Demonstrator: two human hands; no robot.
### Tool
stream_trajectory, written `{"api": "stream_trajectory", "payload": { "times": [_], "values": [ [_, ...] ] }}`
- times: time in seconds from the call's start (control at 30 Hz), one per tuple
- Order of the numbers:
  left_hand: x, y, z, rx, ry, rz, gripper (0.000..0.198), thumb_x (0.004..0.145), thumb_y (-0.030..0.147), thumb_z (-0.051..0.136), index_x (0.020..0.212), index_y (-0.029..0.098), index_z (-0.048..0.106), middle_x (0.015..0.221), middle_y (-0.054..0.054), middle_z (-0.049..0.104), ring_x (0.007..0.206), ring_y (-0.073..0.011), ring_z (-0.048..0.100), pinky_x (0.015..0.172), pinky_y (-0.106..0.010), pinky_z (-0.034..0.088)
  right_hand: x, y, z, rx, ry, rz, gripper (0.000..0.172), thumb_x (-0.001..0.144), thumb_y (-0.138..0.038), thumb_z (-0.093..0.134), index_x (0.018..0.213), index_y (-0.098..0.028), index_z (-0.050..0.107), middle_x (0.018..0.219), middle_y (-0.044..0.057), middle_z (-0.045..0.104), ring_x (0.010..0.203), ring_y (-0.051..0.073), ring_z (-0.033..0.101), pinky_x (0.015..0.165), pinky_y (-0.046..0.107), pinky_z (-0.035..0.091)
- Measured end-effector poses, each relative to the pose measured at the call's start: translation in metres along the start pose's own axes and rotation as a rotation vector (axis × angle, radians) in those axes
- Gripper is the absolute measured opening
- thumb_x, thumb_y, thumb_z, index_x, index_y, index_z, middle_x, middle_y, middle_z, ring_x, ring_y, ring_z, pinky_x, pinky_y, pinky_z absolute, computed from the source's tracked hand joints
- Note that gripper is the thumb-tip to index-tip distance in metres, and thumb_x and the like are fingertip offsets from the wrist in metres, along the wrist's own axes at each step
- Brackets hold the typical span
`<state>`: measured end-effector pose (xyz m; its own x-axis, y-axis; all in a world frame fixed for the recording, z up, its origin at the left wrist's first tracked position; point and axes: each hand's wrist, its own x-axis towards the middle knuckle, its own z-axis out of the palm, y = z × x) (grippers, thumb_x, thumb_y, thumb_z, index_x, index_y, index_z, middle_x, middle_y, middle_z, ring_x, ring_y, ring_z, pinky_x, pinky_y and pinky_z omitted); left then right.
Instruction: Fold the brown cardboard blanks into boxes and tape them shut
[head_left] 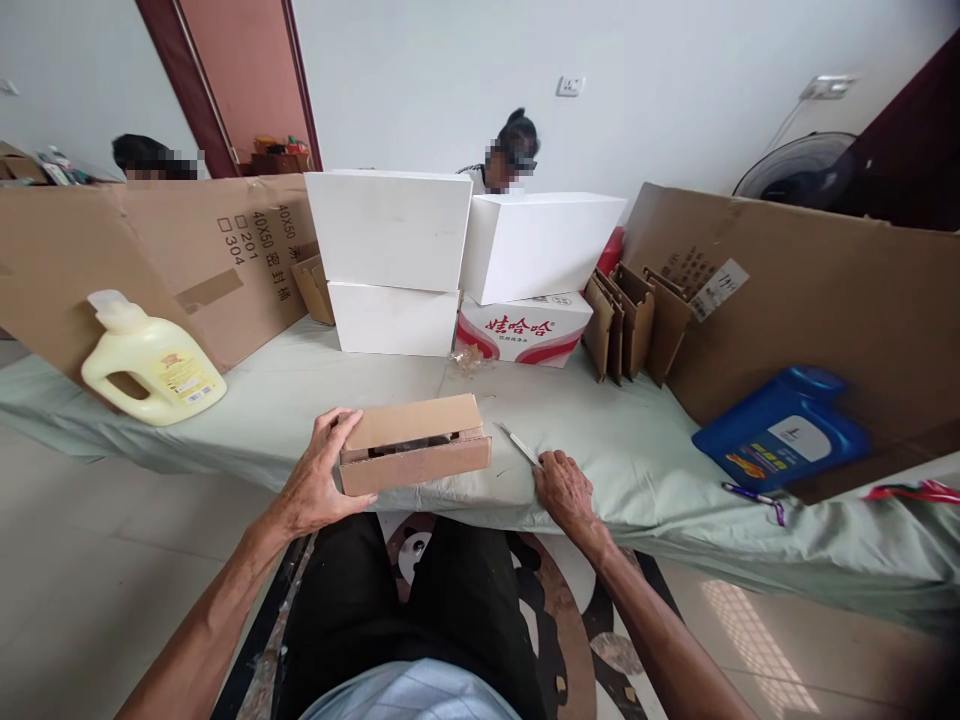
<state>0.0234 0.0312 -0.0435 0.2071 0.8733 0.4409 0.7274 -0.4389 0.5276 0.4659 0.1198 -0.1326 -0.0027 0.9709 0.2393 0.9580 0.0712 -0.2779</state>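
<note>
A small brown cardboard box [420, 462] sits near the table's front edge, with a gap along its top through which something dark shows. My left hand [324, 475] grips the left end of this box, fingers over the top and thumb along the lower side. To the right of the box, my right hand [564, 488] rests low over the cloth, closed around the handle of a slim, pale knife [521, 446]. The blade points away from me and up to the left, apart from the box. Most of the handle is hidden under my fingers.
White boxes [390, 230] are stacked at the back beside a red-and-white carton [525, 328]. Folded cardboard pieces [636, 320] stand right of them. A yellow jug [161, 365] is left, a blue bottle [784, 430] right. Large cardboard sheets flank the table; two people are beyond.
</note>
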Motion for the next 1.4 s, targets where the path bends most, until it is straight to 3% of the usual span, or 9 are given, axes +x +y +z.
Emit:
{"api": "stream_trajectory", "payload": {
  "times": [0.1, 0.23, 0.37, 0.5, 0.63, 0.77, 0.97, 1.17, 1.4],
  "values": [
    [0.001, -0.004, -0.001, -0.012, -0.012, 0.013, 0.118, 0.078, 0.034, 0.092, 0.173, 0.036, 0.024, 0.169, -0.018, 0.031, 0.162, -0.0455, 0.037, 0.126, -0.06, 0.049, 0.002, 0.003, -0.003, 0.093, 0.029, 0.016, 0.017, 0.101, -0.016, 0.05, 0.086, -0.023, 0.053, 0.09, 0.009, 0.065, 0.084, 0.024, 0.058, 0.071, 0.033, 0.035],
    [0.002, -0.006, -0.002, -0.054, -0.012, 0.01, 0.117, 0.081, 0.043, 0.092, 0.174, 0.036, 0.022, 0.172, -0.018, 0.029, 0.164, -0.0469, 0.033, 0.127, -0.063, 0.047, 0.008, -0.004, -0.018, 0.26, 0.07, 0.01, 0.02, 0.107, -0.031, 0.039, 0.094, -0.024, 0.053, 0.078, 0.003, 0.06, 0.072, 0.022, 0.056, 0.067, 0.032, 0.039],
    [0.003, -0.007, -0.001, -0.106, -0.003, -0.006, 0.106, 0.09, 0.055, 0.084, 0.174, 0.036, 0.023, 0.172, -0.017, 0.03, 0.164, -0.0455, 0.034, 0.126, -0.062, 0.049, 0.011, -0.029, -0.045, 0.416, 0.083, -0.056, 0.043, 0.11, -0.059, 0.035, 0.094, -0.025, 0.056, 0.076, 0.0, 0.055, 0.071, 0.02, 0.053, 0.064, 0.031, 0.041],
    [0.006, -0.005, -0.003, -0.128, 0.003, -0.056, 0.101, 0.091, 0.058, 0.082, 0.171, 0.032, 0.026, 0.167, -0.019, 0.035, 0.157, -0.0427, 0.042, 0.123, -0.058, 0.051, 0.006, -0.066, -0.069, 0.677, -0.031, -0.173, 0.055, 0.103, -0.074, 0.052, 0.082, -0.024, 0.055, 0.069, -0.003, 0.046, 0.064, 0.015, 0.042, 0.059, 0.03, 0.034],
    [0.01, -0.005, -0.007, -0.156, 0.002, -0.083, 0.1, 0.087, 0.059, 0.084, 0.167, 0.029, 0.032, 0.165, -0.018, 0.038, 0.152, -0.041, 0.048, 0.121, -0.056, 0.053, 0.005, -0.089, -0.077, 0.792, -0.02, -0.189, 0.057, 0.101, -0.075, 0.057, 0.076, -0.025, 0.05, 0.066, -0.004, 0.041, 0.061, 0.014, 0.037, 0.057, 0.03, 0.03],
    [0.018, -0.009, -0.015, -0.174, -0.048, -0.104, 0.098, 0.085, 0.056, 0.086, 0.164, 0.029, 0.037, 0.164, -0.017, 0.044, 0.148, -0.0397, 0.052, 0.119, -0.054, 0.054, 0.019, -0.1, -0.074, 0.869, 0.076, -0.166, 0.05, 0.104, -0.071, 0.055, 0.085, -0.025, 0.056, 0.068, -0.003, 0.05, 0.062, 0.015, 0.044, 0.059, 0.03, 0.036],
    [0.043, -0.016, -0.032, -0.136, -0.119, -0.086, 0.095, 0.083, 0.054, 0.085, 0.163, 0.027, 0.043, 0.162, -0.016, 0.051, 0.147, -0.038, 0.057, 0.12, -0.054, 0.055, 0.049, -0.131, -0.067, 0.899, 0.063, -0.242, 0.039, 0.101, -0.063, 0.059, 0.094, -0.025, 0.059, 0.078, -0.002, 0.054, 0.072, 0.017, 0.049, 0.068, 0.03, 0.041],
    [0.068, -0.007, -0.043, 0.082, -0.139, -0.004, 0.055, 0.103, 0.052, 0.06, 0.152, 0.027, 0.063, 0.17, -0.012, 0.054, 0.157, -0.0389, 0.051, 0.13, -0.059, 0.044, 0.059, -0.15, -0.059, 0.92, -0.028, -0.267, 0.037, 0.099, -0.061, 0.061, 0.092, -0.024, 0.057, 0.081, -0.002, 0.056, 0.076, 0.017, 0.048, 0.069, 0.029, 0.04],
    [0.084, 0.001, -0.047, 0.143, -0.212, 0.032, 0.049, 0.11, 0.045, 0.043, 0.146, 0.023, 0.068, 0.163, -0.012, 0.062, 0.151, -0.0337, 0.057, 0.126, -0.055, 0.044, 0.051, -0.15, -0.06, 0.932, -0.016, -0.256, 0.036, 0.098, -0.058, 0.062, 0.088, -0.024, 0.056, 0.079, -0.002, 0.051, 0.075, 0.016, 0.046, 0.066, 0.028, 0.037]
  ]
}}
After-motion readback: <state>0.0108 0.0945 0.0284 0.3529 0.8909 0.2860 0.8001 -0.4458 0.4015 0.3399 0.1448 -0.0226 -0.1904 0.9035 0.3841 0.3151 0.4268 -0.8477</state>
